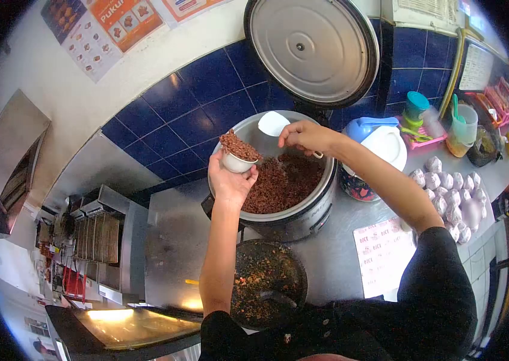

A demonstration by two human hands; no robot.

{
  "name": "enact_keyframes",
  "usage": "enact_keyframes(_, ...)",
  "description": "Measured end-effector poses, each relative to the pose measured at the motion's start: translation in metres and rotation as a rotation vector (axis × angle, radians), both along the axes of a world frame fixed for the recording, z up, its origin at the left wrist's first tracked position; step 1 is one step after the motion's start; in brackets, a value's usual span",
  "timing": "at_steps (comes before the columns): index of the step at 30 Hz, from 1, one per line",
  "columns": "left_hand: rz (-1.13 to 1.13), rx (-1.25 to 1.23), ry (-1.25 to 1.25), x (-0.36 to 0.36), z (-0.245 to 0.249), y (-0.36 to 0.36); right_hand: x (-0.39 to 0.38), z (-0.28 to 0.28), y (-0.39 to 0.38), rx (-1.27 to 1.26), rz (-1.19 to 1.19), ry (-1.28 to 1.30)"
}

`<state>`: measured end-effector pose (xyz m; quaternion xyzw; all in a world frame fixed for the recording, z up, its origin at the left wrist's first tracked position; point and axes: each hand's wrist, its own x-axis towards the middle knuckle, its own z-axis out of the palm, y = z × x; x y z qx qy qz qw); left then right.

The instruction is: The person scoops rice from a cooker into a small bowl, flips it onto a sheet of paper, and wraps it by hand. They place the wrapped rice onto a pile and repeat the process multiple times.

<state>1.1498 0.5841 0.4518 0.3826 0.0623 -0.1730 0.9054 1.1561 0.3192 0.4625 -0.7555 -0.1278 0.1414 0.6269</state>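
My left hand (233,183) is closed around a small white bowl (239,163) heaped with reddish-brown rice (240,147). It is held above the left side of a large open rice cooker (308,224). In my right hand (307,137) is a white rice paddle (273,123); its broad blade points left, over the back of the pot, close to the bowl. More reddish-brown rice (281,186) lies in the pot below both hands. The cooker's round metal lid (313,51) stands raised behind it.
A dark pan (266,280) with chopped food bits sits in front of the cooker. To the right are a white-lidded container (384,147), printed wrapping paper (381,256) and several wrapped bundles (447,189). Blue tiles (206,90) line the wall behind.
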Motion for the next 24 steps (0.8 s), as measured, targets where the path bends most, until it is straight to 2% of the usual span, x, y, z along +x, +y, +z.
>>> enact_keyframes(1,0.005,0.008,0.002,-0.002,0.002,-0.002,0.001,0.000,-0.001,0.028,0.019,0.084)
enact_keyframes(4,0.018,0.018,0.002,-0.004,0.005,-0.004,-0.004,0.007,0.006,0.046,-0.066,0.087)
enact_keyframes(7,0.017,0.016,-0.009,-0.002,0.002,-0.004,-0.005,0.015,0.001,-0.060,-0.063,0.121)
enact_keyframes(10,0.024,0.005,-0.007,-0.004,0.003,-0.004,0.024,-0.035,0.001,-0.184,-0.007,-0.580)
enact_keyframes(12,0.028,0.005,-0.007,-0.007,0.006,-0.007,0.028,-0.037,0.008,-0.227,-0.190,-0.909)
enact_keyframes(14,0.031,0.020,-0.013,-0.011,0.009,-0.009,0.023,-0.033,0.014,-0.167,-0.292,-0.861)
enact_keyframes(16,0.034,0.060,-0.019,-0.016,0.010,-0.011,-0.013,0.012,0.026,-0.017,-0.301,-0.437)
enact_keyframes(19,0.016,0.094,-0.037,-0.015,0.009,-0.014,-0.026,0.039,0.036,0.053,-0.179,-0.421)
enact_keyframes(24,0.030,0.106,-0.112,-0.016,0.010,-0.017,-0.023,0.032,0.045,-0.059,-0.106,-0.373)
